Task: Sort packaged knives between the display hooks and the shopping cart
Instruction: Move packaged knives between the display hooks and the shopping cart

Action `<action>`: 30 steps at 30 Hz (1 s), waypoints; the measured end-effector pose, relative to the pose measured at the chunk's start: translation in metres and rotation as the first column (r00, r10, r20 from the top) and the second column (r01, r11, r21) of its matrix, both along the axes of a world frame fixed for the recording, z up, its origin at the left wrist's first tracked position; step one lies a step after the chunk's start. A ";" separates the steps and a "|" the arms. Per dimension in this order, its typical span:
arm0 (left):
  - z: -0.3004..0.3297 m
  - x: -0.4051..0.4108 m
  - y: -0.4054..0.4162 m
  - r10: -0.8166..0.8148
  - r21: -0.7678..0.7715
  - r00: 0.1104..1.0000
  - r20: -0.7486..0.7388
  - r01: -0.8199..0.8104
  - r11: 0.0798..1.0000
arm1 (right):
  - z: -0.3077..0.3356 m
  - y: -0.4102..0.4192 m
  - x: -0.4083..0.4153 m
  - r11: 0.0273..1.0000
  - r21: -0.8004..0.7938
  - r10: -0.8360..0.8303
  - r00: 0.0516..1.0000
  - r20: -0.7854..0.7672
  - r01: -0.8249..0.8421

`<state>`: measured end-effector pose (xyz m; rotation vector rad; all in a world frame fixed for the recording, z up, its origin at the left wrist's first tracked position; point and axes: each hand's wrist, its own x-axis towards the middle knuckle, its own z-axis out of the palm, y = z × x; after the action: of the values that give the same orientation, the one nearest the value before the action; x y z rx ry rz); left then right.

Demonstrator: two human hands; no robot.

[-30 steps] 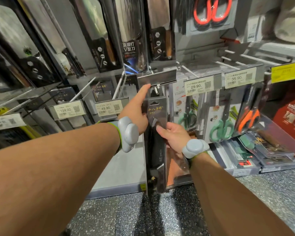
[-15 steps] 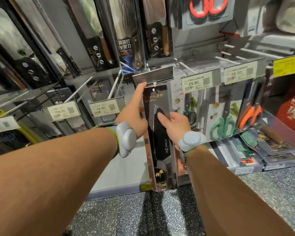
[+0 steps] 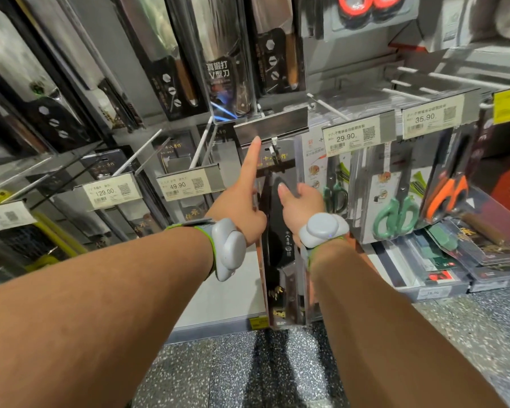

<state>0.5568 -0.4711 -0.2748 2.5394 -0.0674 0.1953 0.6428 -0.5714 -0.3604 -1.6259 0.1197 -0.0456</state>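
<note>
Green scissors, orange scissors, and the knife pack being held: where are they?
Green scissors [image 3: 396,219], head view: on the handle loops.
Orange scissors [image 3: 448,195], head view: on the orange handles.
Knife pack [image 3: 280,260], head view: on the black blade.

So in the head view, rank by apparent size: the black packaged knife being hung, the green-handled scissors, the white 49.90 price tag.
1. Black packaged knife, by far the largest.
2. Green-handled scissors.
3. White 49.90 price tag, close to the scissors; its nearness to the camera may differ, so this order is unsure.
</note>
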 end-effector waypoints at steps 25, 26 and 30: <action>0.075 -0.104 0.043 0.143 -0.121 0.987 0.079 -0.132 0.984 | 0.120 0.001 -0.153 0.989 0.041 0.140 0.990 0.032 -0.141; 0.088 -0.118 0.052 0.150 -0.152 0.982 0.112 -0.132 0.979 | 0.134 0.008 -0.170 0.988 0.020 0.151 0.986 0.065 -0.152; 0.147 -0.154 0.093 0.159 -0.108 0.967 0.199 -0.140 0.984 | 0.202 0.045 -0.202 0.978 0.027 0.201 0.963 0.177 -0.209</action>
<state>0.4023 -0.3782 -0.1276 2.4234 0.0524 0.5107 0.4404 -0.5264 -0.1588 -1.5739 -0.1811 -0.0249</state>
